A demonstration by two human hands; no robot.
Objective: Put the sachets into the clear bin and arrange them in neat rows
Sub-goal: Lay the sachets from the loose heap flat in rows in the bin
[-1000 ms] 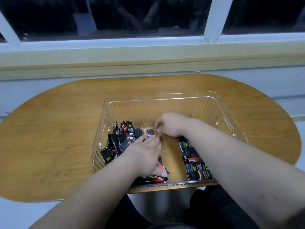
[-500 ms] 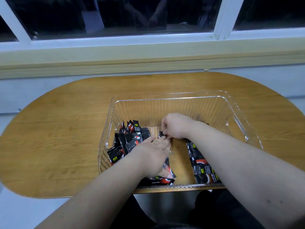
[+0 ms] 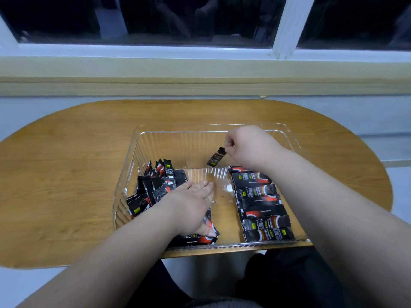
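Above the far middle of the clear bin (image 3: pixel 178 150), a single black sachet (image 3: pixel 216 157) is held off the floor, tilted, with its lower end pointing down and to the left. It is pinched by its upper end between the thumb and curled fingers of the right hand (image 3: pixel 246 147), which is raised over the far right part of the bin. Along the right side of the bin floor, a neat row of sachets (image 3: pixel 260 203) is laid flat, each one crosswise and touching the next, from near the far wall to the near wall. On the left side, a loose pile of sachets (image 3: pixel 155 185) is heaped against the left wall, some standing on end and leaning. The left hand (image 3: pixel 189 203) is laid palm down with straight fingers at the right edge of that pile, nothing being grasped; its fingertips reach onto the bare strip of floor between pile and row, and a few flat sachets (image 3: pixel 200 238) are seen under it at the near wall. The bin is set on an oval wooden table (image 3: pixel 66 174), close to its near edge. Behind the table, a pale window sill (image 3: pixel 200 81) and a white window frame (image 3: pixel 287 25) with dark panes are seen.
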